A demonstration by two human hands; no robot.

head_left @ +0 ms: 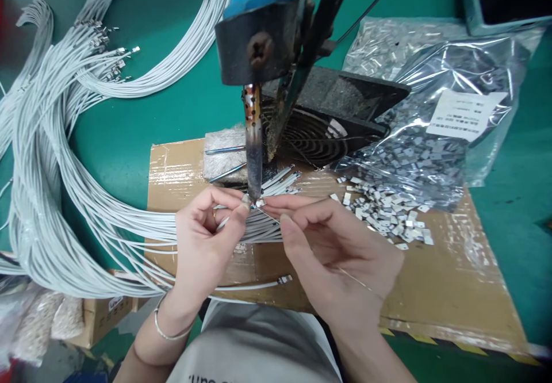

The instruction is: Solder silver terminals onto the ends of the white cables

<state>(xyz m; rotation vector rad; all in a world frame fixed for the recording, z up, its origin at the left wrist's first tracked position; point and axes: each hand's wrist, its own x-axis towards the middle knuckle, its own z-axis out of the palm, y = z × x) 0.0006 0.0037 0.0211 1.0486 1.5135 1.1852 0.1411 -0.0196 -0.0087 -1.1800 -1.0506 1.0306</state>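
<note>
My left hand (207,239) pinches the end of a white cable between thumb and forefinger, right beside the soldering iron's tip (255,182). A small metal terminal (260,203) sits at that spot, close under the tip. In my right hand (340,251) a thin solder wire (271,217) is gripped between thumb and fingers, its front end directed at the terminal. The wire's loose tail crosses my palm. Beneath both hands lies a bundle of white cables (267,232). One finished-looking cable end with a metal tip (284,279) rests nearer my body.
A black fan (319,133) stands behind the iron, by a wrapped block (224,167) with metal rods. Loose metal tabs (397,210) are heaped at right before a plastic bag (435,107). Many white cables (47,159) fill the left. Cardboard (448,291) covers the green table (513,228).
</note>
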